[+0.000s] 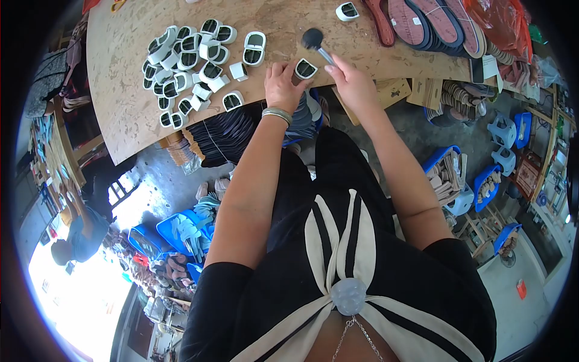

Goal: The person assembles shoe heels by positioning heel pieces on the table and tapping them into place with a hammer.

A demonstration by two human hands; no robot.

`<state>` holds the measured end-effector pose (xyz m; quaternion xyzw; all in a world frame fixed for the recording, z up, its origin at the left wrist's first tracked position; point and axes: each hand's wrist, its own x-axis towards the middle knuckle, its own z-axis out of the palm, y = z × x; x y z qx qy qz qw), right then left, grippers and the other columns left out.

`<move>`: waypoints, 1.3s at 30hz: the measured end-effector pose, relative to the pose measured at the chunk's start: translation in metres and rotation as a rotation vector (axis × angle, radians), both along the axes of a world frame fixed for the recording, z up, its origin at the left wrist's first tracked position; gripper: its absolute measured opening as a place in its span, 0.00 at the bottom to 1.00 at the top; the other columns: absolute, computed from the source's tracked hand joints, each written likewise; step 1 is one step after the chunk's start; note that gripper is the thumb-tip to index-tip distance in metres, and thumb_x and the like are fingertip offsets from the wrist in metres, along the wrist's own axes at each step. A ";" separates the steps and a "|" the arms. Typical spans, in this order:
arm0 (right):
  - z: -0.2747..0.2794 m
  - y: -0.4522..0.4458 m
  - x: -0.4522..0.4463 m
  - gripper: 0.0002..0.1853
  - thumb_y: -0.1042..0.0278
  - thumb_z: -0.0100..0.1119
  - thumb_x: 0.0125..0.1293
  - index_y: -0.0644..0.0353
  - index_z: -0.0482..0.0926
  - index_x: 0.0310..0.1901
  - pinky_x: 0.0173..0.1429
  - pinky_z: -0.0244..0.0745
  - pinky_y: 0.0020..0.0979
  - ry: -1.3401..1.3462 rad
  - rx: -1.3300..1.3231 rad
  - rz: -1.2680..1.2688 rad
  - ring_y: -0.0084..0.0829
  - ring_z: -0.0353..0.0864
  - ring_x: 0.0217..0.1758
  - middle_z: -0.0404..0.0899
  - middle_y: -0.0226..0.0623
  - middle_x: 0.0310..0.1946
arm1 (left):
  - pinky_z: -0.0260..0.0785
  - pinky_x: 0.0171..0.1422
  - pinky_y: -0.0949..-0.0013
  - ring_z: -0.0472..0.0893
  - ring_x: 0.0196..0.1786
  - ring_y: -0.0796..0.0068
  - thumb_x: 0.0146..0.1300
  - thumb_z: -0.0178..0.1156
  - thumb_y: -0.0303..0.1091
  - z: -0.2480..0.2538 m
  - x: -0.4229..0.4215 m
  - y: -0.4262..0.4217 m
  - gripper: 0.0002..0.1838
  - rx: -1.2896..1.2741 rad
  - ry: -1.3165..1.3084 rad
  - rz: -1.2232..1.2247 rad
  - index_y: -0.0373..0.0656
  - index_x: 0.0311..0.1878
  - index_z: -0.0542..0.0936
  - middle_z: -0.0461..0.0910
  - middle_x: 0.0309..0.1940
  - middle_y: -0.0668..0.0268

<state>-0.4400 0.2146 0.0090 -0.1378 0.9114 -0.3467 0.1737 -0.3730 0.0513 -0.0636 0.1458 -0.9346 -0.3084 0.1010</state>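
Near the front edge of the wooden table, my left hand (283, 89) grips a white D-shaped piece (306, 69) with a dark face, thumb at its edge. My right hand (354, 85) is closed around the handle of a brush (312, 40), whose round black head points up and away from me, just beyond the piece. Left of my left hand lies a heap of similar white pieces (188, 59), some upright and some on their sides. Closer by are a pair side by side (254, 48) and a single one (233, 101).
Pink-topped shoe soles (431, 24) and a red plastic bag (497, 24) fill the table's right end. Stacked dark soles (217, 137) sit below the front edge. Blue bins (487, 187) stand on the floor. Another person (84, 232) works at the far left.
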 end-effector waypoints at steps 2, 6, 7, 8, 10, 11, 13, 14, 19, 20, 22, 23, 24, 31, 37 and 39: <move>-0.008 -0.003 0.009 0.20 0.53 0.51 0.73 0.50 0.77 0.61 0.42 0.76 0.46 0.059 0.001 -0.006 0.51 0.83 0.38 0.83 0.50 0.35 | 0.72 0.55 0.56 0.76 0.49 0.55 0.44 0.76 0.39 0.000 0.001 0.000 0.28 -0.007 0.004 -0.006 0.47 0.52 0.83 0.76 0.44 0.61; 0.010 -0.004 -0.005 0.20 0.54 0.52 0.73 0.52 0.76 0.61 0.41 0.76 0.46 -0.073 0.231 0.199 0.51 0.83 0.38 0.83 0.49 0.34 | 0.72 0.55 0.57 0.76 0.49 0.55 0.44 0.77 0.39 -0.001 -0.001 0.000 0.28 -0.013 -0.002 -0.001 0.47 0.52 0.83 0.76 0.45 0.60; 0.013 -0.005 0.001 0.20 0.54 0.52 0.72 0.51 0.76 0.61 0.41 0.76 0.46 -0.040 0.167 0.145 0.51 0.83 0.37 0.83 0.49 0.34 | 0.72 0.55 0.57 0.76 0.49 0.55 0.44 0.77 0.39 -0.001 0.002 0.000 0.29 -0.009 -0.013 0.001 0.47 0.53 0.83 0.76 0.45 0.60; 0.017 -0.005 0.007 0.20 0.53 0.52 0.72 0.51 0.76 0.61 0.41 0.76 0.47 -0.003 0.103 0.090 0.51 0.83 0.37 0.83 0.49 0.33 | 0.72 0.55 0.57 0.76 0.49 0.55 0.44 0.77 0.39 -0.001 0.002 0.000 0.29 -0.005 -0.019 0.002 0.47 0.53 0.83 0.76 0.45 0.60; 0.007 -0.003 0.014 0.21 0.53 0.52 0.72 0.50 0.76 0.61 0.40 0.76 0.47 0.073 0.014 0.013 0.51 0.83 0.37 0.83 0.49 0.33 | 0.72 0.55 0.56 0.76 0.49 0.55 0.44 0.77 0.40 0.000 0.001 0.000 0.29 0.008 -0.005 0.001 0.48 0.53 0.83 0.76 0.44 0.60; -0.014 0.005 0.025 0.21 0.52 0.52 0.72 0.50 0.76 0.61 0.40 0.75 0.47 0.111 -0.007 -0.015 0.51 0.83 0.37 0.83 0.49 0.32 | 0.72 0.55 0.56 0.76 0.49 0.55 0.44 0.77 0.40 0.001 0.001 0.000 0.29 0.015 0.003 -0.004 0.48 0.53 0.83 0.76 0.44 0.60; -0.014 0.012 0.023 0.20 0.52 0.52 0.72 0.49 0.76 0.61 0.40 0.75 0.47 0.084 0.042 -0.004 0.51 0.83 0.36 0.83 0.49 0.32 | 0.72 0.55 0.56 0.76 0.49 0.55 0.43 0.77 0.41 0.001 0.000 0.001 0.29 0.001 -0.012 -0.004 0.49 0.53 0.83 0.76 0.44 0.60; -0.012 0.019 0.017 0.20 0.53 0.52 0.72 0.48 0.76 0.61 0.39 0.75 0.47 0.015 0.115 0.033 0.51 0.83 0.36 0.82 0.49 0.31 | 0.72 0.55 0.56 0.76 0.49 0.55 0.43 0.77 0.41 0.001 0.000 0.001 0.30 -0.007 -0.021 -0.003 0.49 0.53 0.83 0.76 0.44 0.60; 0.015 0.013 0.021 0.18 0.55 0.56 0.71 0.49 0.78 0.59 0.39 0.76 0.46 0.107 -0.131 -0.110 0.51 0.83 0.38 0.82 0.50 0.31 | 0.71 0.55 0.56 0.75 0.49 0.55 0.43 0.77 0.41 0.000 -0.002 0.002 0.29 0.001 -0.002 -0.011 0.49 0.52 0.83 0.76 0.44 0.60; 0.004 0.017 0.023 0.18 0.56 0.57 0.71 0.51 0.78 0.59 0.38 0.75 0.44 0.111 -0.055 -0.044 0.49 0.83 0.36 0.82 0.51 0.31 | 0.71 0.55 0.56 0.75 0.49 0.55 0.44 0.77 0.41 -0.001 -0.001 0.000 0.29 -0.003 0.000 -0.010 0.49 0.52 0.83 0.76 0.44 0.60; -0.029 0.028 0.026 0.19 0.58 0.59 0.70 0.55 0.78 0.58 0.36 0.75 0.40 0.128 0.073 0.095 0.46 0.84 0.34 0.81 0.53 0.32 | 0.71 0.56 0.57 0.75 0.50 0.55 0.45 0.77 0.41 0.002 0.000 0.000 0.28 0.016 -0.054 0.004 0.49 0.52 0.83 0.76 0.44 0.60; -0.031 0.029 0.022 0.19 0.56 0.58 0.71 0.54 0.78 0.59 0.37 0.75 0.41 0.096 0.027 0.064 0.48 0.84 0.35 0.81 0.53 0.33 | 0.70 0.57 0.57 0.75 0.50 0.55 0.45 0.76 0.41 0.004 0.000 0.001 0.27 0.022 -0.080 0.016 0.48 0.52 0.83 0.76 0.44 0.60; -0.030 0.030 0.018 0.19 0.54 0.57 0.71 0.52 0.78 0.59 0.38 0.75 0.42 0.064 -0.020 0.039 0.49 0.84 0.37 0.82 0.52 0.34 | 0.70 0.58 0.57 0.74 0.51 0.55 0.46 0.76 0.42 0.002 0.000 0.001 0.27 0.011 -0.049 0.011 0.48 0.52 0.82 0.76 0.45 0.60; -0.062 0.053 0.001 0.18 0.58 0.56 0.73 0.53 0.78 0.60 0.32 0.73 0.37 0.205 -0.029 0.156 0.41 0.81 0.27 0.81 0.43 0.27 | 0.68 0.62 0.58 0.74 0.56 0.57 0.48 0.74 0.39 0.019 -0.003 0.005 0.27 0.096 -0.153 0.054 0.50 0.55 0.81 0.76 0.47 0.61; -0.048 0.051 -0.052 0.18 0.63 0.57 0.73 0.57 0.78 0.62 0.24 0.56 0.21 -0.463 -0.519 -0.166 0.12 0.60 0.20 0.63 0.20 0.20 | 0.68 0.63 0.55 0.76 0.54 0.53 0.52 0.72 0.40 0.062 0.002 -0.033 0.29 0.066 -0.038 0.190 0.39 0.56 0.77 0.78 0.49 0.55; -0.037 0.056 -0.070 0.18 0.64 0.57 0.73 0.58 0.77 0.62 0.23 0.55 0.21 -0.577 -0.492 -0.144 0.12 0.60 0.20 0.65 0.19 0.20 | 0.69 0.54 0.53 0.76 0.47 0.51 0.48 0.74 0.34 0.087 0.002 -0.071 0.28 0.022 0.086 0.355 0.38 0.53 0.77 0.77 0.44 0.54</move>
